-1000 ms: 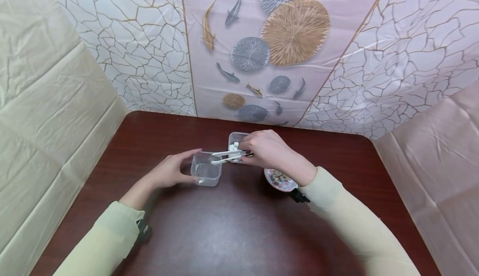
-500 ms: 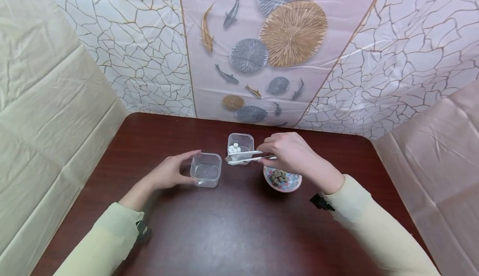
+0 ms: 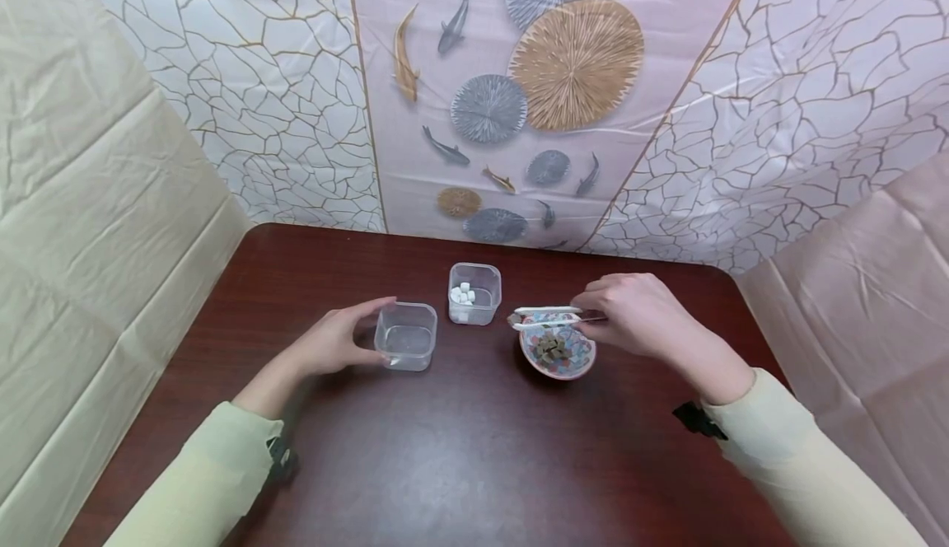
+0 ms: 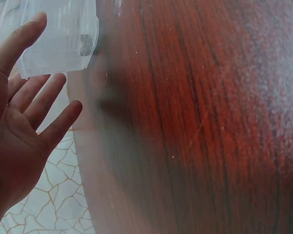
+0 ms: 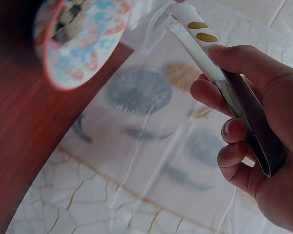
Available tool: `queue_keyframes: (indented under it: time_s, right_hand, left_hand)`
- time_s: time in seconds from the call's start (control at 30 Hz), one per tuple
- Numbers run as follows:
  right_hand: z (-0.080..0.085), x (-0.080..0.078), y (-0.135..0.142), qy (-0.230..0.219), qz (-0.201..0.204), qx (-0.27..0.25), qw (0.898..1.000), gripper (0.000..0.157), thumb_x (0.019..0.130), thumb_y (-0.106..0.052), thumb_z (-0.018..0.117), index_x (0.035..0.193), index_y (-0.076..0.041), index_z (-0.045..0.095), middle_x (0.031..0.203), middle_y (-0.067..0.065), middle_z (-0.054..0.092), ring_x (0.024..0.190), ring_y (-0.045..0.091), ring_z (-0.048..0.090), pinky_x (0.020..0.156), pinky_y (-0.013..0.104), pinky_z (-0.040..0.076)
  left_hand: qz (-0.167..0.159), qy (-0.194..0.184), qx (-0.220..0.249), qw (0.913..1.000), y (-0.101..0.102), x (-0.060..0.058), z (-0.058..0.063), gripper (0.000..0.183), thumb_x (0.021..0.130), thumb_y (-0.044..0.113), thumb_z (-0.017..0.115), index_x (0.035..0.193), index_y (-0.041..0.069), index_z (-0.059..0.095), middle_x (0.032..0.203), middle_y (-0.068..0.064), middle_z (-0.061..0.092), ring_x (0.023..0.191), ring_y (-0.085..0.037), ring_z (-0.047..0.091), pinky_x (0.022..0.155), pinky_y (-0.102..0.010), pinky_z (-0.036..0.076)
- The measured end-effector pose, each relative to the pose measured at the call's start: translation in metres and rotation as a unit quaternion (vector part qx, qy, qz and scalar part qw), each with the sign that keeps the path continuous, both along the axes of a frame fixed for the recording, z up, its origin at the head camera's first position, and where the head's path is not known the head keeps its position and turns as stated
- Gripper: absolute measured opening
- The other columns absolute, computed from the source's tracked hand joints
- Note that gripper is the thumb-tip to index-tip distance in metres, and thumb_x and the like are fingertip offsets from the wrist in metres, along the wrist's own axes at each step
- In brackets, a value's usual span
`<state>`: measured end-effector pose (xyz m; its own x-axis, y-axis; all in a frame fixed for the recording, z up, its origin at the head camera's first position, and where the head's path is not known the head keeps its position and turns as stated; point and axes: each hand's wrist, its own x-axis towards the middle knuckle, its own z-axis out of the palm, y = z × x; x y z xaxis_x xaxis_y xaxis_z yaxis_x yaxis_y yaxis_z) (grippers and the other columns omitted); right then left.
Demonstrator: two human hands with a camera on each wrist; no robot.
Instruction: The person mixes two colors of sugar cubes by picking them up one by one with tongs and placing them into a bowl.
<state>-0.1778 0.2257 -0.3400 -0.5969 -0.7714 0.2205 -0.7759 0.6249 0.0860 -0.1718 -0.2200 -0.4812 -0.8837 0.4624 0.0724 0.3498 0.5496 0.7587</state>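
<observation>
My left hand (image 3: 334, 343) holds a clear plastic container (image 3: 408, 359) by its left side, thumb at the front and a finger at the back. In the left wrist view the thumb lies on the wall of the container (image 4: 58, 46). My right hand (image 3: 638, 316) grips a pair of tongs (image 3: 544, 324) with white ends and a dark metal handle (image 5: 251, 122). The tongs hang over the back of a patterned bowl (image 3: 561, 375), their arms apart; whether anything is between the tips cannot be made out. Small brown cubes (image 3: 552, 350) lie in the bowl.
A second clear container (image 3: 486, 310) with several white cubes (image 3: 463, 293) stands behind, between the held container and the bowl. All stand on a dark red wooden table (image 3: 445, 456). Patterned cloth (image 3: 415, 176) hangs along the table's back edge.
My right hand has carried the tongs rightward, away from the left container, past the white cubes to above the bowl. The left hand keeps its hold on the container.
</observation>
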Motion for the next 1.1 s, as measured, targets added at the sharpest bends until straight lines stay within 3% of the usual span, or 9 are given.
queue_keyframes:
  time_s: [0.13,0.3,0.6,0.83,1.1]
  right_hand:
    - [0.001,0.005,0.016,-0.011,-0.026,0.007,1.0,0.016,0.077,-0.017,0.09,0.086,-0.022,0.078,0.079,-0.01,0.069,0.067,0.009,0.062,0.053,0.034,0.048]
    - [-0.005,0.006,0.029,-0.026,-0.05,0.024,0.998,0.017,0.077,-0.018,0.089,0.08,-0.024,0.074,0.072,-0.016,0.061,0.061,0.005,0.053,0.05,0.033,0.044]
    - [-0.014,0.003,0.035,-0.028,-0.072,0.027,0.997,0.017,0.076,-0.02,0.088,0.078,-0.024,0.072,0.07,-0.015,0.059,0.059,0.005,0.05,0.048,0.034,0.042]
    - [-0.012,0.001,0.011,-0.025,-0.044,0.005,0.999,0.017,0.079,-0.027,0.089,0.091,-0.021,0.079,0.08,-0.011,0.069,0.067,0.009,0.061,0.052,0.035,0.048]
    - [-0.014,-0.01,-0.048,-0.015,0.027,-0.016,0.999,0.016,0.082,-0.032,0.086,0.091,-0.021,0.078,0.082,-0.008,0.071,0.068,0.012,0.065,0.052,0.036,0.049]
  left_hand:
    - [0.001,0.002,-0.002,1.0,-0.001,-0.001,-0.001,0.094,0.078,0.017,0.097,0.158,0.004,0.049,0.142,-0.017,0.068,0.131,-0.033,0.066,0.115,-0.056,0.046]
    - [0.001,0.002,-0.007,1.0,-0.001,-0.001,0.0,0.094,0.079,0.018,0.097,0.159,0.003,0.048,0.142,-0.016,0.068,0.131,-0.032,0.067,0.115,-0.057,0.046]
    - [0.001,-0.004,-0.004,1.0,0.0,-0.001,0.001,0.094,0.079,0.016,0.097,0.159,0.003,0.048,0.143,-0.019,0.068,0.131,-0.034,0.066,0.116,-0.058,0.045]
    - [-0.004,-0.004,-0.001,1.0,0.0,-0.001,0.002,0.093,0.08,0.018,0.096,0.158,0.002,0.048,0.143,-0.02,0.067,0.131,-0.035,0.066,0.115,-0.06,0.045]
    - [-0.003,0.005,-0.002,1.0,0.0,0.0,0.002,0.092,0.08,0.02,0.096,0.157,0.001,0.05,0.14,-0.02,0.069,0.13,-0.035,0.067,0.114,-0.061,0.045]
